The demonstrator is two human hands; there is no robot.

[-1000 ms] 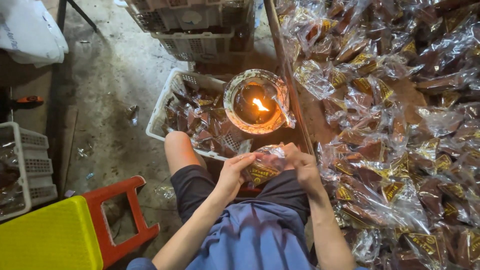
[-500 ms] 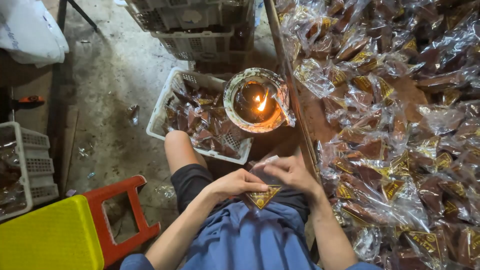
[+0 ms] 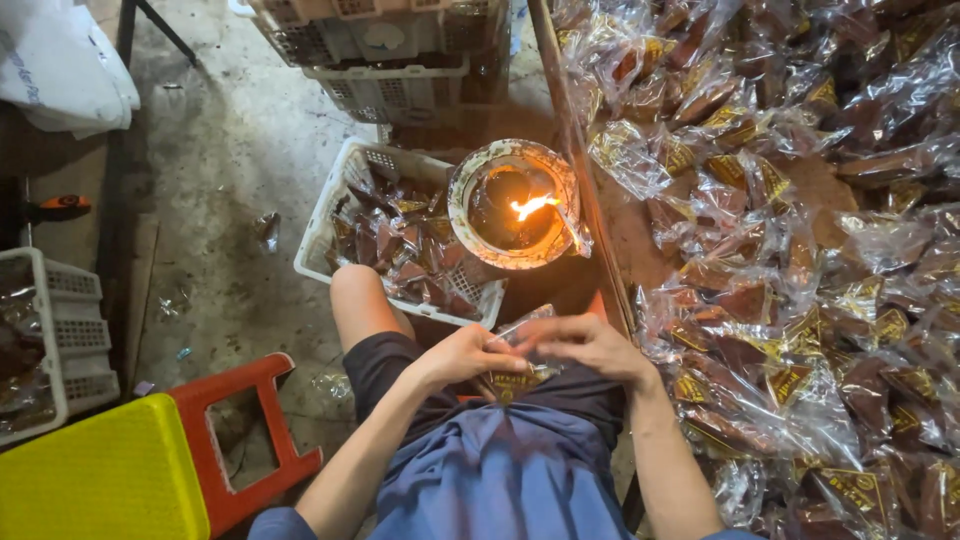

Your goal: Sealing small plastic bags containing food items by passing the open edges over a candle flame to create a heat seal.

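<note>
Clear packet (image 3: pixel 520 372) with gold triangular label held over the lap, fingers of left hand (image 3: pixel 470 355) and right hand (image 3: pixel 590 343) clamped on it, flame bowl (image 3: pixel 513 205) ahead, white crate (image 3: pixel 400 232) of wrapped brown pieces (gold-labelled) at left, heap of packets (image 3: pixel 800 250) at right.

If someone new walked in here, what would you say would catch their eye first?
Probably the small flame burning in the round bowl just ahead of the person's knees. Next, the heap of clear-wrapped brown packets filling the right side. At the lap, the left hand and right hand hold one packet together.
</note>
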